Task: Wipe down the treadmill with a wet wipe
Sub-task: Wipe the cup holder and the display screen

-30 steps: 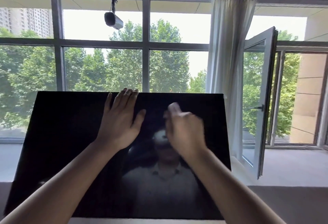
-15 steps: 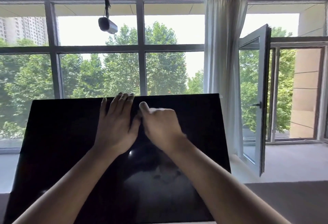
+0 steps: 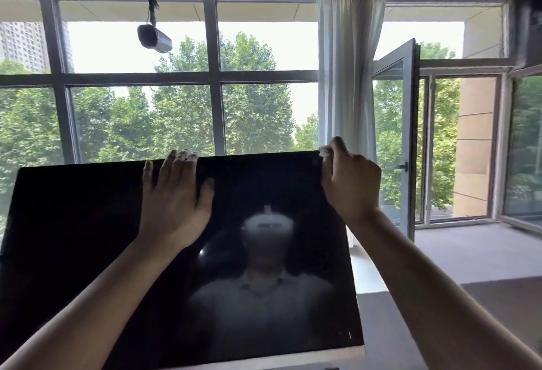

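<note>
From the head view, the treadmill screen (image 3: 88, 252) is a large, flat, glossy black panel tilted back, with a pale strip along its bottom edge, and it mirrors a dim figure wearing a headset. The left hand (image 3: 173, 202) lies flat on the upper middle of the screen. Its fingers are straight and close together with the tips reaching the screen's top edge, the thumb is spread to the side, and it holds nothing. The right hand (image 3: 349, 185) is at the screen's top right corner, its fingers curled and pinching a small crumpled white wet wipe (image 3: 324, 152) against that corner. Most of the wipe is hidden inside the grip. Behind the screen stands a grey-framed grid window (image 3: 212, 76) with green trees beyond. A thin, pleated white curtain (image 3: 349, 76) hangs above the screen's right corner. A grey camera (image 3: 154, 39) hangs from a cord above the screen, and a glazed sash (image 3: 394, 135) stands open to the screen's right.
</note>
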{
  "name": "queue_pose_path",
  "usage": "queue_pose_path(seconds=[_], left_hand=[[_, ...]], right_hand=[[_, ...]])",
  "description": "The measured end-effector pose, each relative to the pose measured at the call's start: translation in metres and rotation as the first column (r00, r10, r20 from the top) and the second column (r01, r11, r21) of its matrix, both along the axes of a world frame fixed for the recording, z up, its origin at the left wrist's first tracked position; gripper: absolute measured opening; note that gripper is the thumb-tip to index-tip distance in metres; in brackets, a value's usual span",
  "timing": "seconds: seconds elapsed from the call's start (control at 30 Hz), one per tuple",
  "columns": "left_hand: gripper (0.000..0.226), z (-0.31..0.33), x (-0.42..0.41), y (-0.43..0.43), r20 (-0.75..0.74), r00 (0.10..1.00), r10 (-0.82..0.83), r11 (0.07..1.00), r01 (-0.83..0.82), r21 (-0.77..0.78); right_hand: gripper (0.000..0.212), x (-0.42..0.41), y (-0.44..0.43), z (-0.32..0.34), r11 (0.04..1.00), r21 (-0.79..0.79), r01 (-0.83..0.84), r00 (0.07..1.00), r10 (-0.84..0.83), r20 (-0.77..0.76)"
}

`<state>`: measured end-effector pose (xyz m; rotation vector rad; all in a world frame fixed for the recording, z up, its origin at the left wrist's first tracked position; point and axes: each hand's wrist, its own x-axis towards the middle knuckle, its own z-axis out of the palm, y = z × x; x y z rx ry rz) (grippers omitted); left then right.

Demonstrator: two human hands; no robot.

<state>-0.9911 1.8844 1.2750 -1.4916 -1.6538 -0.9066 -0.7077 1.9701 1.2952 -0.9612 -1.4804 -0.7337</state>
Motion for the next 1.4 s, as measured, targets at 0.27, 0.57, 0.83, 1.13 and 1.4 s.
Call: queue_pose_path(seconds=[0.27,0.57,0.83,1.13,1.4], left_hand=[[0.076,0.018,0.037,-0.002,-0.119,0.991,-0.059,0.993,0.046,-0.11],[0.076,0.008,0.062,0.013,-0.147,0.982,-0.115,0.99,0.101,-0.094],[0.078,0.007,0.059,0.014,-0.155,0.982,-0.105,0.99,0.089,-0.109],[0.069,-0.045,0.084,-0.032,-0.156,0.963,-0.22,0.975,0.213,-0.058],[0.056,-0.109,0.065,-0.083,-0.244,0.933,-0.264,0.952,0.212,-0.219]], right_hand=[[0.008,0.025,-0.03,-0.061,0.987,-0.057,-0.151,0.961,0.16,0.226],[0.011,0.037,0.006,0.024,0.988,-0.039,-0.15,0.885,0.152,0.439],[0.017,0.074,-0.05,-0.113,0.952,-0.233,-0.2,0.75,0.301,0.589],[0.022,0.064,-0.018,-0.052,0.979,-0.164,-0.117,0.765,0.194,0.614],[0.001,0.053,-0.04,-0.076,0.958,-0.183,-0.222,0.852,0.282,0.442]])
